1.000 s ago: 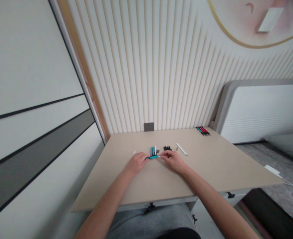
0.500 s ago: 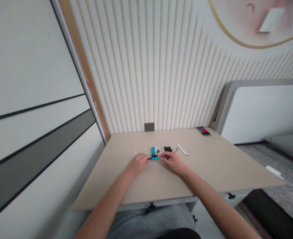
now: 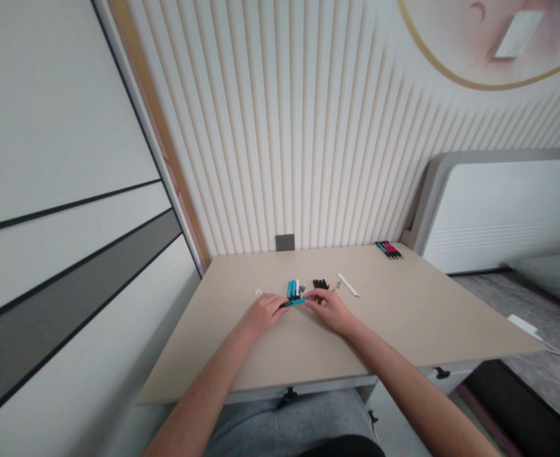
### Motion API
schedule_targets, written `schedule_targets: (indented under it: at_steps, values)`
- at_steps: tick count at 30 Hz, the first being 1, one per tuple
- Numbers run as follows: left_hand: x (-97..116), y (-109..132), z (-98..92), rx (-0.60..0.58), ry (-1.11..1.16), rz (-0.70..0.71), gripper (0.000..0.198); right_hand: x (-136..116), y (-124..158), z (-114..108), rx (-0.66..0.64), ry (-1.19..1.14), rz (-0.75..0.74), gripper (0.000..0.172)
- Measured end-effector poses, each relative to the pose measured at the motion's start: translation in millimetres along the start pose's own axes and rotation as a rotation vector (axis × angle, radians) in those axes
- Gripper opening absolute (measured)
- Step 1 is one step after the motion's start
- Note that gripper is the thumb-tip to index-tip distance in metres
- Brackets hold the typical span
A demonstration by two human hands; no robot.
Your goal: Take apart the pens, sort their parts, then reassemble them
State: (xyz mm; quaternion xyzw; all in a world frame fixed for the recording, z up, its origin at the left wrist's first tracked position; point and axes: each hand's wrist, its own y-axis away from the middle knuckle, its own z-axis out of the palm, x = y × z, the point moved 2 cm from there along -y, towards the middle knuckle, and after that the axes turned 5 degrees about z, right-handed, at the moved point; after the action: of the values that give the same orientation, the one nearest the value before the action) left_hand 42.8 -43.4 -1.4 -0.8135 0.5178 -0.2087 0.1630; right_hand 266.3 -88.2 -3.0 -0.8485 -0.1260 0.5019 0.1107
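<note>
Pen [image 3: 293,303] between left hand [image 3: 262,315], right hand [image 3: 330,311]

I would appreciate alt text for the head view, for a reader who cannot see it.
The left hand and right hand pinch a teal pen over a beige table; teal pen parts and black pen parts lie beyond, and a row of pens further back.

Left forearm [image 3: 199,381] bare, entering from the 7 o'clock edge of view; right forearm [image 3: 404,374] bare, entering from 5 o'clock, both angled inward. Left hand [image 3: 262,315] palm down, fingers [image 3: 276,303] curled toward 3 o'clock; right hand [image 3: 330,311] palm down, fingertips [image 3: 311,296] pinched toward 9 o'clock. Both hands close together at centre, just apart, wrists slightly bent.
</note>
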Motion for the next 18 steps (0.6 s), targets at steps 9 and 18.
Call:
schedule_targets:
  at_steps: [9,18]
  values:
    - [0.1,-0.6,0.0,-0.033,-0.007,-0.026,0.018,-3.2,0.4,-0.3,0.068,0.075,-0.109,0.023]
    - [-12.5,3.7,-3.5,0.217,0.472,-0.356,0.024,3.4,-1.3,-3.1,0.079,0.089,-0.117,0.024]
